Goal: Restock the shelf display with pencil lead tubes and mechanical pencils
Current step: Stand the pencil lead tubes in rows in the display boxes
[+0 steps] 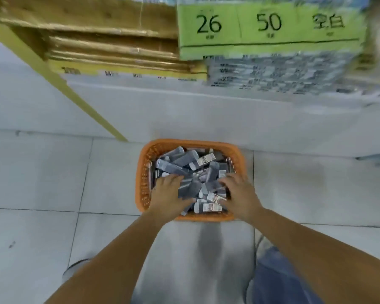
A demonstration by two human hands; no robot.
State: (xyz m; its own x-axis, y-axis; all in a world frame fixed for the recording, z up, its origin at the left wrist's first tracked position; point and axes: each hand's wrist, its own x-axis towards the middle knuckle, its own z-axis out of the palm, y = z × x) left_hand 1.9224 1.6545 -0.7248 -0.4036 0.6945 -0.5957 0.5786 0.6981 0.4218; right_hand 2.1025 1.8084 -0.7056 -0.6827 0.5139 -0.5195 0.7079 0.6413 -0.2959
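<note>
An orange plastic basket (143, 178) stands on the tiled floor right below me, heaped with several grey pencil lead tubes (185, 160) with white labelled ends. Both hands are down in the pile. My left hand (169, 194) lies over the tubes on the left side, fingers spread and bent into them. My right hand (239, 194) covers the tubes on the right side, fingers curled down among them. The blur hides whether either hand has a tube in its grasp.
A white shelf base (206, 115) runs across behind the basket. Above it lie flattened cardboard boxes (110, 47) and a green pack marked 26 and 50 (268, 29). A yellow shelf post (53, 75) slants down at the left. My knee in blue jeans (279, 279) shows at bottom right.
</note>
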